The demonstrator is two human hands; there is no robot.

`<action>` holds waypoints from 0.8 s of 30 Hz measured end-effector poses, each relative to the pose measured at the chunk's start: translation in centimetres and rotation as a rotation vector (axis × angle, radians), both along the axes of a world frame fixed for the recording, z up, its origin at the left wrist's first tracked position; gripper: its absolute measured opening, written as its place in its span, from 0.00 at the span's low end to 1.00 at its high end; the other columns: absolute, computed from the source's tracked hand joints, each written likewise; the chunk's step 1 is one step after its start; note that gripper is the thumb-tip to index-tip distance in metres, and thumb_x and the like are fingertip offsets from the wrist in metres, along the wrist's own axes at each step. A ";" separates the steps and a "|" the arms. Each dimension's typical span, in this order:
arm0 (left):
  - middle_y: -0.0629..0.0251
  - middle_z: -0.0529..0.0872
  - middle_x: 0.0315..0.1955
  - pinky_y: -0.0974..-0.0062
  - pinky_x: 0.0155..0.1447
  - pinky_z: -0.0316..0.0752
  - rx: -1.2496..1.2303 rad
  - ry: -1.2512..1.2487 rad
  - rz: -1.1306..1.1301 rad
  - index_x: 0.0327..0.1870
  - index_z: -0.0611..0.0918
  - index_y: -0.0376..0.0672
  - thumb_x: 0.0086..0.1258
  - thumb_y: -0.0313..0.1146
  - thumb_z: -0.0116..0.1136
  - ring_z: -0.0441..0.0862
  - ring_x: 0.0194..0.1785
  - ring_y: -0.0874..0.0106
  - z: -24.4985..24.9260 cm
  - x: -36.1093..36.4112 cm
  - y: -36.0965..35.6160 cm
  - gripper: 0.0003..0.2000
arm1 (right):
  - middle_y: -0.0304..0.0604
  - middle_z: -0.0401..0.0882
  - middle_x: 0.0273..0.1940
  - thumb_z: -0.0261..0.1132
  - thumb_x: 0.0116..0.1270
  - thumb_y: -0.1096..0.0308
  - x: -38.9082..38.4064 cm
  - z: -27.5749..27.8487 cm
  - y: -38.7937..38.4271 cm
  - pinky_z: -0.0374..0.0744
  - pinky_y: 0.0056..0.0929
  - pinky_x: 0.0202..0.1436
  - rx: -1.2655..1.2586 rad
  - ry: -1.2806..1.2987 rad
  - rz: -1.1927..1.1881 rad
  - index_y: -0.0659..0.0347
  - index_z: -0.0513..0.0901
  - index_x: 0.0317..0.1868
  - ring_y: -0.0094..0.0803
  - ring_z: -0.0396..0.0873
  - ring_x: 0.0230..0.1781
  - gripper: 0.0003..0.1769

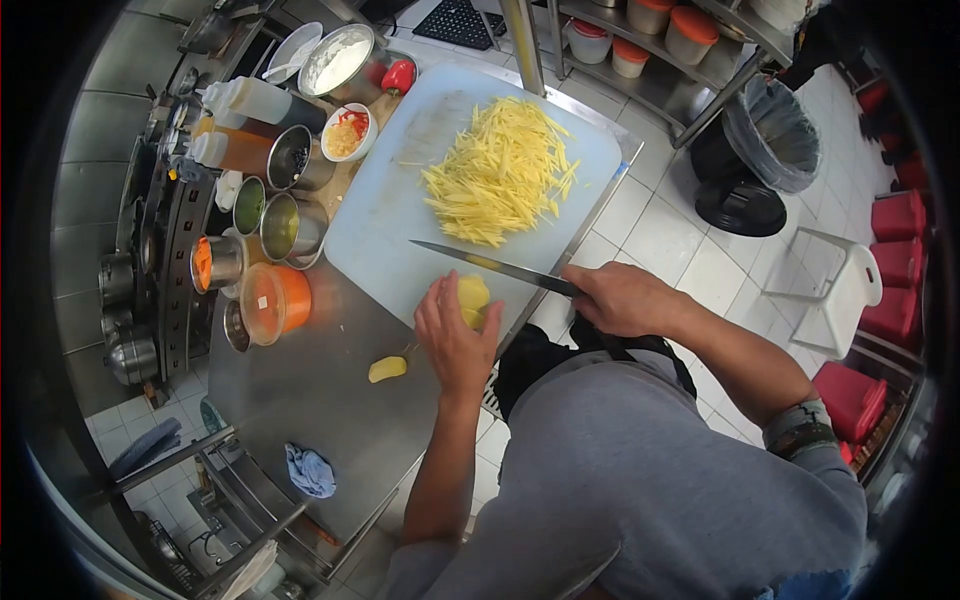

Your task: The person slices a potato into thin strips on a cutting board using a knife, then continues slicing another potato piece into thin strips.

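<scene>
My right hand (622, 298) grips the handle of a kitchen knife (510, 271), whose long blade points left across the white cutting board (385, 235). Under the fingers and thumb of my left hand (456, 335) are pale yellow slices (473, 297), which look like potato, near the board's front edge. Just beyond the blade lies a large heap of thin yellow strips (505, 170). Another yellow piece (387, 369) rests on the steel table, left of my left hand.
Left of the board stand a bowl of chopped red and orange bits (349, 132), steel pots (293, 228), an orange tub (278, 303) and squeeze bottles (230, 150). A red pepper (398, 77) sits behind. A blue cloth (310, 470) lies near the table's front. A bin (770, 135) stands right.
</scene>
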State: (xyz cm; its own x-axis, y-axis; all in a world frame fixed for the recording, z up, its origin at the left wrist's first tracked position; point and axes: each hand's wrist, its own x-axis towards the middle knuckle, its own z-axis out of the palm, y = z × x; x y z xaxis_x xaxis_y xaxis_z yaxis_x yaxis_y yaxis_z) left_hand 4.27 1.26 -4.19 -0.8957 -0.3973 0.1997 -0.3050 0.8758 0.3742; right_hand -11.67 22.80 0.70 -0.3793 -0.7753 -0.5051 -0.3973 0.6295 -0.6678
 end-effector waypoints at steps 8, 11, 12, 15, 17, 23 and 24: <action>0.47 0.78 0.62 0.49 0.69 0.71 -0.021 -0.060 0.114 0.71 0.75 0.38 0.67 0.42 0.75 0.75 0.65 0.46 0.4 2.5 0.3 0.34 | 0.61 0.85 0.39 0.61 0.73 0.67 0.6 0.5 1.2 0.79 0.57 0.50 0.022 -0.014 0.010 0.62 0.77 0.55 0.60 0.84 0.45 0.14; 0.46 0.80 0.59 0.50 0.68 0.72 0.052 -0.047 0.109 0.69 0.76 0.36 0.69 0.40 0.74 0.76 0.63 0.46 -0.1 2.7 0.3 0.31 | 0.60 0.83 0.37 0.60 0.73 0.68 1.0 0.7 1.9 0.79 0.57 0.49 0.039 0.003 0.035 0.63 0.76 0.52 0.59 0.84 0.44 0.11; 0.46 0.80 0.58 0.51 0.68 0.73 0.077 -0.045 0.115 0.68 0.76 0.36 0.69 0.39 0.73 0.77 0.63 0.46 -0.1 2.8 0.3 0.29 | 0.60 0.83 0.37 0.60 0.73 0.68 1.1 0.6 1.9 0.79 0.56 0.49 0.042 0.003 0.031 0.63 0.77 0.52 0.59 0.84 0.44 0.11; 0.50 0.83 0.56 0.52 0.66 0.74 0.067 0.053 0.129 0.65 0.79 0.37 0.68 0.35 0.72 0.80 0.62 0.48 -0.6 3.1 0.6 0.26 | 0.59 0.83 0.37 0.60 0.73 0.69 1.2 0.6 1.6 0.79 0.56 0.49 0.051 -0.002 0.021 0.63 0.77 0.52 0.59 0.84 0.44 0.11; 0.48 0.82 0.56 0.52 0.65 0.76 0.070 0.070 0.122 0.66 0.78 0.36 0.70 0.34 0.72 0.79 0.62 0.48 -0.7 3.1 0.9 0.26 | 0.60 0.84 0.38 0.60 0.73 0.69 1.1 0.7 1.4 0.79 0.56 0.49 0.070 -0.013 0.019 0.63 0.77 0.52 0.59 0.84 0.44 0.11; 0.47 0.81 0.57 0.52 0.64 0.77 0.176 0.132 0.130 0.67 0.77 0.36 0.70 0.35 0.72 0.79 0.62 0.48 -1.1 3.0 1.5 0.27 | 0.59 0.85 0.38 0.61 0.71 0.70 1.7 0.3 0.9 0.80 0.56 0.49 0.059 -0.015 0.044 0.62 0.77 0.53 0.59 0.84 0.45 0.12; 0.47 0.81 0.57 0.53 0.63 0.78 0.183 0.131 0.126 0.67 0.77 0.36 0.70 0.35 0.73 0.79 0.62 0.48 -1.2 3.0 1.5 0.27 | 0.59 0.85 0.36 0.62 0.72 0.69 1.8 0.1 0.9 0.79 0.56 0.48 0.037 0.005 0.063 0.63 0.76 0.53 0.60 0.84 0.43 0.12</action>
